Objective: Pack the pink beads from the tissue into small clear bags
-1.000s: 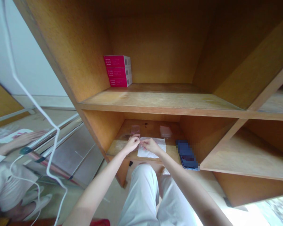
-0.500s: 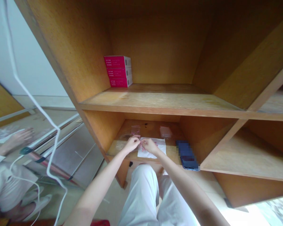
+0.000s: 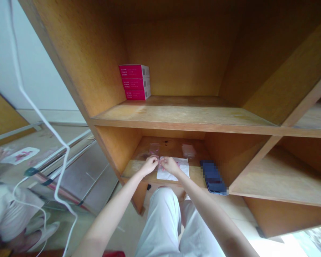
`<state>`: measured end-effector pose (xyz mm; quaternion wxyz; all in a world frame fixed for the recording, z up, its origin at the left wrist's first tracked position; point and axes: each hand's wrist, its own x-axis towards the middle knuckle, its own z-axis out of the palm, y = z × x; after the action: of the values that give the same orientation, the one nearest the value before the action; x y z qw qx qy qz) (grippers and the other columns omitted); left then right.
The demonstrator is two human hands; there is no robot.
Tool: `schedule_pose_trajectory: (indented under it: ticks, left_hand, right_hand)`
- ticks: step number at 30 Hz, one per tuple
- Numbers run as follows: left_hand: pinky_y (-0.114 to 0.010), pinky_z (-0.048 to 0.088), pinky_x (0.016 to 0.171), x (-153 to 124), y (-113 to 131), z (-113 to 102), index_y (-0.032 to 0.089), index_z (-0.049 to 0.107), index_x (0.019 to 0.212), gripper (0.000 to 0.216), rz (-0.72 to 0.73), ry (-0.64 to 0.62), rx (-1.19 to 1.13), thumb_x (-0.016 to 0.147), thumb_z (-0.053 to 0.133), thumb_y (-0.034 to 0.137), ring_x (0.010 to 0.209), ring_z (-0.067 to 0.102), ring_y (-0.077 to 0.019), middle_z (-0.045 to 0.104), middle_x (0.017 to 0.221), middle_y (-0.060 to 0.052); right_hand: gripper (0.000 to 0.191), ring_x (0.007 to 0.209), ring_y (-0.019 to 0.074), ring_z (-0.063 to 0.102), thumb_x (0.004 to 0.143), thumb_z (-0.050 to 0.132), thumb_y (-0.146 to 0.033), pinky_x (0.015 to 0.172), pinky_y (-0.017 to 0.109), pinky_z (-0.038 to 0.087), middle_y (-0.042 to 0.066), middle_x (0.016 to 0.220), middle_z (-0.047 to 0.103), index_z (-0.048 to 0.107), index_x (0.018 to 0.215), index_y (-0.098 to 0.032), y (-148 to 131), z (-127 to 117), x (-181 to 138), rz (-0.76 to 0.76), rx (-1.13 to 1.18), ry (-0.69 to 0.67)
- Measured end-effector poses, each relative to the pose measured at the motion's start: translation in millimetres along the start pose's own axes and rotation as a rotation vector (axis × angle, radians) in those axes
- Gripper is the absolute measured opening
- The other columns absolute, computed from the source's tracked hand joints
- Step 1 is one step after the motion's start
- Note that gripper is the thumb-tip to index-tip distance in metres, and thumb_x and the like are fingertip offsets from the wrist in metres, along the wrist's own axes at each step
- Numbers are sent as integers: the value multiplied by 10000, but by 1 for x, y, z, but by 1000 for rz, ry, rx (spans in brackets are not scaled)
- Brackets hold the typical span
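Left hand (image 3: pixel 149 166) and right hand (image 3: pixel 170 165) pinch a small pink piece (image 3: pixel 159 161) over white paper (image 3: pixel 171 175), blue phone (image 3: pixel 213 178) just beside.

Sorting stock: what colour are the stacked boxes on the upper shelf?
Magenta cardboard boxes, best in head view.

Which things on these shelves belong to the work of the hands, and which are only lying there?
In the work: left hand, right hand, small pink item, white paper sheet, two clear plastic bags.

Just lying about: stacked magenta boxes, dark blue phone.
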<state>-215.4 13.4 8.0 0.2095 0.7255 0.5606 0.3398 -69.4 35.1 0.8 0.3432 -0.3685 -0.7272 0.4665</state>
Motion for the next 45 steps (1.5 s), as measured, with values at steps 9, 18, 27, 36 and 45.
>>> schedule_pose_trajectory:
  ticks: [9, 18, 27, 36, 45]
  left_hand:
    - [-275, 378, 810, -1, 11, -3, 180, 546, 572, 124, -114, 74, 207, 676, 481, 161, 910, 533, -172, 601, 891, -21]
    - [-270, 384, 770, 2, 17, -6, 168, 516, 527, 130, -126, 52, 207, 655, 503, 158, 907, 539, -176, 580, 969, -29]
    - [-267, 387, 781, 5, 12, -6, 167, 498, 515, 146, -84, 84, 170, 661, 492, 173, 895, 542, -166, 579, 946, -26]
    - [-266, 390, 827, 4, 12, -5, 167, 512, 560, 165, -7, 105, 40, 707, 437, 159, 946, 527, -160, 578, 945, -51]
    - [-304, 375, 731, -1, 20, -23, 162, 513, 556, 169, -125, 133, 330, 710, 464, 209, 856, 553, -185, 581, 976, -25]
  right_hand:
    - [146, 414, 80, 492, 666, 433, -129, 430, 166, 362, -10, 493, 564, 550, 579, -133, 5, 4, 8, 44, -15, 15]
    - [165, 401, 73, 466, 674, 460, -146, 415, 156, 336, -17, 445, 524, 516, 519, -141, -6, 0, 4, 40, -88, 19]
    - [135, 386, 84, 468, 667, 464, -164, 398, 164, 306, -12, 419, 526, 568, 585, -139, -11, -8, 3, 73, -229, 140]
    - [129, 437, 93, 505, 649, 444, -131, 442, 172, 351, -4, 459, 549, 552, 578, -143, -14, -3, 9, 0, -150, 69]
    - [106, 380, 70, 444, 655, 458, -137, 398, 167, 311, -1, 476, 558, 564, 647, -137, -18, -8, 10, 120, -217, 132]
